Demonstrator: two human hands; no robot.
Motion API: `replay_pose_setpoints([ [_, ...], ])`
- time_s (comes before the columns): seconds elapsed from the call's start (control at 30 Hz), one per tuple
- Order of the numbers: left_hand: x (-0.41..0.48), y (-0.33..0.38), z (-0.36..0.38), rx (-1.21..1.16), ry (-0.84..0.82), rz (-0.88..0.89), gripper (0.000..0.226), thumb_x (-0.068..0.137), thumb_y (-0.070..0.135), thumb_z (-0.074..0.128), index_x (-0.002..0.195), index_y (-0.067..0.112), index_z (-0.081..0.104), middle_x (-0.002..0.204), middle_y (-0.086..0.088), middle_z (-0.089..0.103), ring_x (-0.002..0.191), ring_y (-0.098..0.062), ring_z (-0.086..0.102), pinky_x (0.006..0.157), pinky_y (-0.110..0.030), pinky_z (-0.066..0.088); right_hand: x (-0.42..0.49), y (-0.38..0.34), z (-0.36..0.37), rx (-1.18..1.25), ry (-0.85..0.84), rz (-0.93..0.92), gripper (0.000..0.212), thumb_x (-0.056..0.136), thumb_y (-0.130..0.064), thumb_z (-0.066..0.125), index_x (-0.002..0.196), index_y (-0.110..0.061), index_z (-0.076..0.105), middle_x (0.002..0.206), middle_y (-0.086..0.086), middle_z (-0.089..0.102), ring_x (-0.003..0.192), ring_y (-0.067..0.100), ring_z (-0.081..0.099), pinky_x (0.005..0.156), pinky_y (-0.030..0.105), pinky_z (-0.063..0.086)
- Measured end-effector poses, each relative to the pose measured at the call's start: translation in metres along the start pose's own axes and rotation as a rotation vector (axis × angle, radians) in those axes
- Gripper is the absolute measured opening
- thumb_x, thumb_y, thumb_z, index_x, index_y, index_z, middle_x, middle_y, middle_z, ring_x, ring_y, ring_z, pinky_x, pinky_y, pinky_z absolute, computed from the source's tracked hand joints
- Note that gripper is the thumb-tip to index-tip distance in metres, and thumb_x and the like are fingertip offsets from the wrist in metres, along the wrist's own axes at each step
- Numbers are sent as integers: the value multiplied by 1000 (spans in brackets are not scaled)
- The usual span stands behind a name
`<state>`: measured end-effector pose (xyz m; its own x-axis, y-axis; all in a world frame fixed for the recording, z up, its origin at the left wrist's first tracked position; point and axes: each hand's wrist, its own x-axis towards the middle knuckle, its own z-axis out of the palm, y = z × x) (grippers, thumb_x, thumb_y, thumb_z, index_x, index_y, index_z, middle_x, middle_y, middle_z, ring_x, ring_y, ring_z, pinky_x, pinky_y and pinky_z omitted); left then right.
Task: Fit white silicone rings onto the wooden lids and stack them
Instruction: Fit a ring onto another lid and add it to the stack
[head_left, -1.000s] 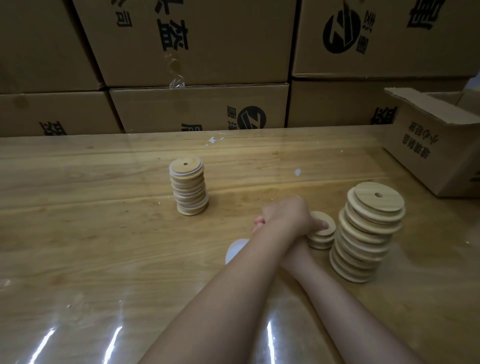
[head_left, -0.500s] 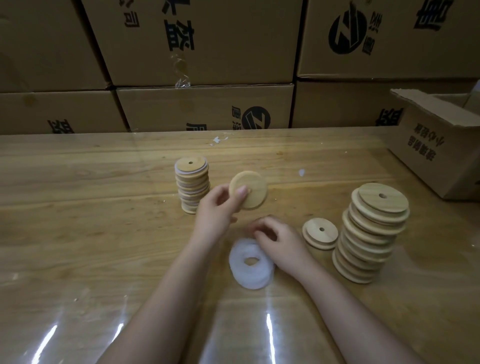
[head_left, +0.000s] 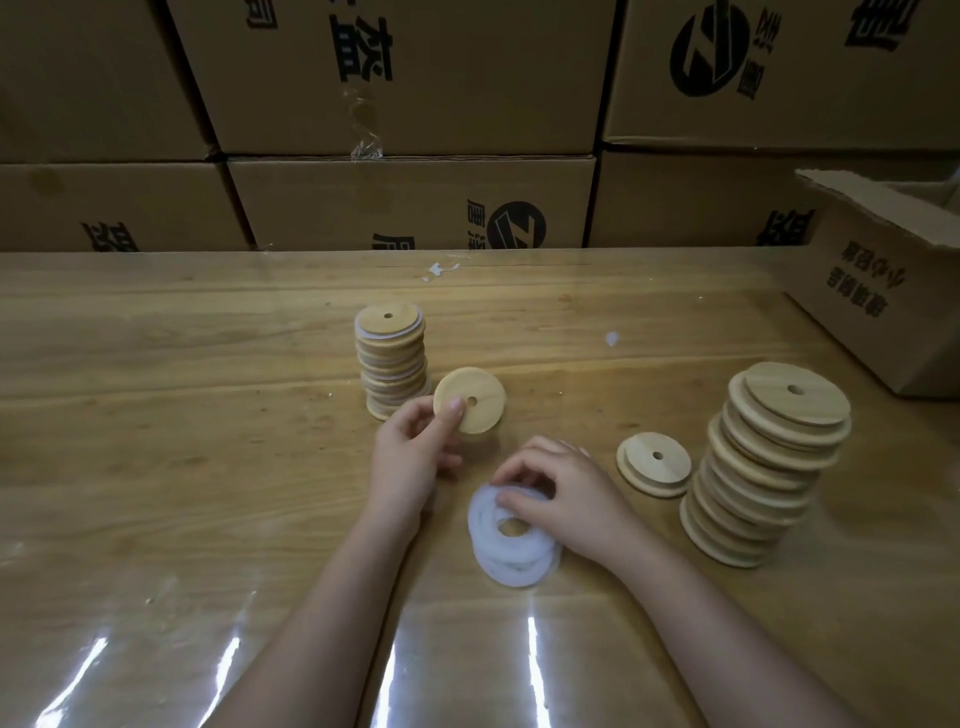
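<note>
My left hand (head_left: 410, 457) pinches a round wooden lid (head_left: 475, 397) with a centre hole, held tilted just above the table. Behind it stands a stack of lids with white rings fitted (head_left: 392, 358). A pile of white silicone rings (head_left: 511, 545) lies on the table, and my right hand (head_left: 566, 493) has its curled fingertips on the pile's top ring. To the right lie two bare lids (head_left: 653, 470) and a tall leaning stack of bare wooden lids (head_left: 769, 457).
The wooden table (head_left: 182, 467) has a glossy clear cover. Cardboard boxes (head_left: 405, 202) form a wall along the far edge. An open cardboard box (head_left: 883, 280) sits at the right rear corner. Small white scraps (head_left: 612, 339) lie on the table.
My left hand lifted a lid away from the small pile at right and brought it toward the centre. My right hand moved onto the white ring pile.
</note>
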<state>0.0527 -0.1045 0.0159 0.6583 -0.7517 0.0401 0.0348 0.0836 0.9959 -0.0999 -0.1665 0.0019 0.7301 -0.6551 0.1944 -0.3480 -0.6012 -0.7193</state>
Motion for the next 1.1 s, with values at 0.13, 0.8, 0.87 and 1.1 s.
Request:
replay_pose_setpoints([
  [0.13,0,-3,2,14,-4,42,7,87,18,64,85,12,66,62,3,59,54,-5,53,46,-18,46,-1,-2,-1,138,18,60,9,78,-22,70,75,-28,64,82,-18,58,80,0,57,84,25,42],
  [0.8,-2,-11,6,337,-197,265,28,79,15,72,96,37,64,92,9,66,67,2,51,65,-25,48,0,3,-5,551,435,107,17,85,-12,65,77,-28,65,80,-9,67,75,4,61,67,12,46],
  [0.87,-3,-10,6,334,-204,268,28,80,15,72,101,32,65,93,8,66,67,1,51,64,-25,48,1,4,-6,507,466,88,16,84,-12,66,76,-25,63,86,-7,62,80,5,60,70,13,45],
  [1.1,-7,-9,6,337,-252,338,22,87,22,65,104,37,66,95,12,65,72,-2,55,69,-21,48,2,6,-4,506,460,83,17,84,-10,65,77,-24,63,93,-8,64,91,3,61,75,13,48],
])
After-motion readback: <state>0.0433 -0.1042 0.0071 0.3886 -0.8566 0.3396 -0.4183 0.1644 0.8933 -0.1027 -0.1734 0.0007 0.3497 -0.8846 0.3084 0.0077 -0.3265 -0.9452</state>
